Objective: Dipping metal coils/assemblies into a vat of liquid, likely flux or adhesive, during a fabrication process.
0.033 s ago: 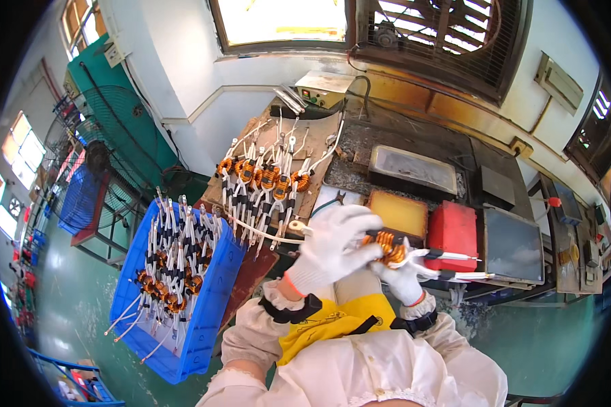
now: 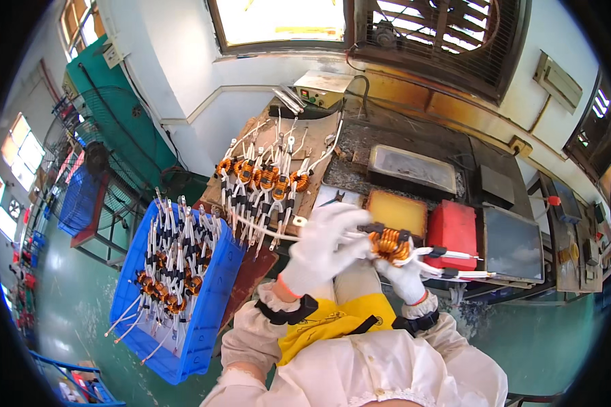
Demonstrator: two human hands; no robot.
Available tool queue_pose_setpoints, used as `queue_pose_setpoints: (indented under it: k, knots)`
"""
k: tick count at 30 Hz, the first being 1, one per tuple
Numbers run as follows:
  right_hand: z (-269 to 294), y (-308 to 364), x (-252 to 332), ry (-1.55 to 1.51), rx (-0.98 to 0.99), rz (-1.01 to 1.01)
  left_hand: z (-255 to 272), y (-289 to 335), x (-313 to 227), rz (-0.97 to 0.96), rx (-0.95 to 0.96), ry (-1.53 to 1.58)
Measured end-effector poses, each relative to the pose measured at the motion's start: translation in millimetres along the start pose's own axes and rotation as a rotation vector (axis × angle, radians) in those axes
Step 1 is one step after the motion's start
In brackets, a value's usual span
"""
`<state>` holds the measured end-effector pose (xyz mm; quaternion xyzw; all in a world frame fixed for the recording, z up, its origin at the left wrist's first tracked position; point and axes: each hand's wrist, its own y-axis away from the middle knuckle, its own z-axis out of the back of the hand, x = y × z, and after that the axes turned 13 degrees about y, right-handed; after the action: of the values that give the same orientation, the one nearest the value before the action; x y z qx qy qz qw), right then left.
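Now, from the left, a blue crate (image 2: 215, 295) is packed with wired coils (image 2: 159, 288), and more copper coils (image 2: 267, 178) lie along the board (image 2: 324, 129). Next is the gloved left hand (image 2: 326, 244), blurred, half-spread; it has slid back off the work, and I cannot tell whether it pinches anything. That leaves the held coil (image 2: 390, 244) more exposed in front of the yellow slab (image 2: 397, 211); the right hand (image 2: 404, 279) grips it from below, so steadying seems down to 1 hand. Farther right, its white leads (image 2: 461, 256) reach across the red box (image 2: 453, 227).
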<state>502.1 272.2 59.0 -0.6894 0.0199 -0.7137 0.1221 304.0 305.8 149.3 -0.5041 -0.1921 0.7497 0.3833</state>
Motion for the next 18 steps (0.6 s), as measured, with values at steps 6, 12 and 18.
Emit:
queue_pose_setpoints:
  k: [6,12,18]
  knots:
    - [19,1,-3,-0.328,-0.029,-0.095,9,54,47,0.604,-0.692,0.415]
    - [24,6,-11,-0.362,-0.066,-0.104,-7,55,39,0.730,-0.381,0.796]
    - [10,5,-1,-0.244,-0.098,-0.078,-37,59,41,0.853,-0.386,0.870]
